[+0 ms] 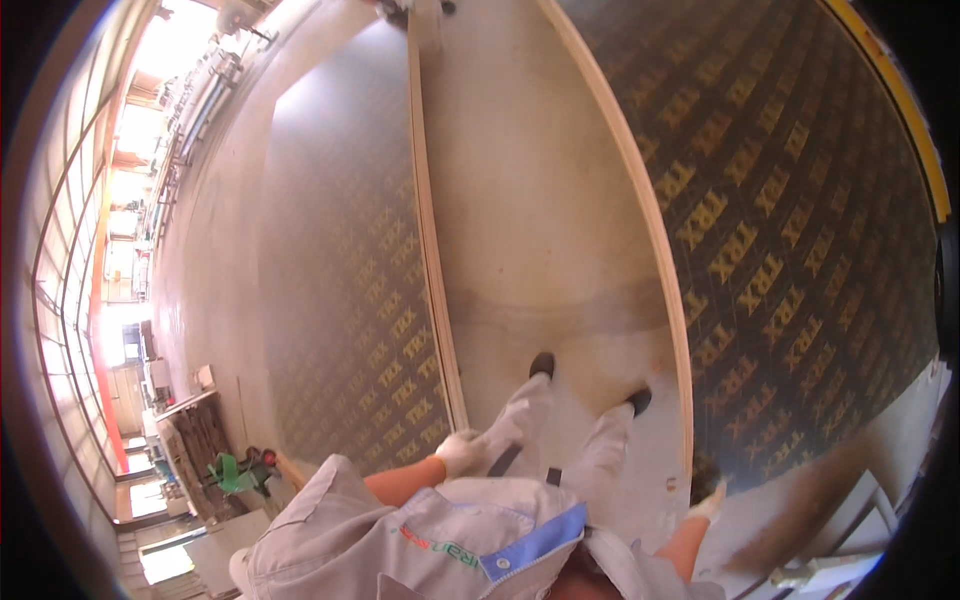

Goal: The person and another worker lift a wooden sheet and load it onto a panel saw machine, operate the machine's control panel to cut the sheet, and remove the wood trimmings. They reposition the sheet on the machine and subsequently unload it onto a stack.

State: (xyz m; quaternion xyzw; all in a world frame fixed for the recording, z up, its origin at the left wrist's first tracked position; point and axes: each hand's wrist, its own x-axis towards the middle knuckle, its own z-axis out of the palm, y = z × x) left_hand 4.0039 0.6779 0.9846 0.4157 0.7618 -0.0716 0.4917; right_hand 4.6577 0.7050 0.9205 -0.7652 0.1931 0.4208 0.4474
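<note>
My left hand [460,454], in a pale glove, is closed at the near end of the left plywood sheet [345,330], by its pale wooden edge. That sheet has a dark face with repeated yellow print and a bright reflection at its far end. My right hand [709,503], also in a pale glove, is low on the right with its fingers stretched out. Its fingertips are beside the near corner of the right plywood sheet [800,240], which has the same dark, printed face. Whether they touch it is hard to tell.
Between the two sheets runs a strip of concrete floor [540,200], where my feet stand in dark shoes. Part of another person [398,14] shows at the far end. A yellow bar [900,90] borders the right sheet. Green equipment [236,472] stands at the lower left.
</note>
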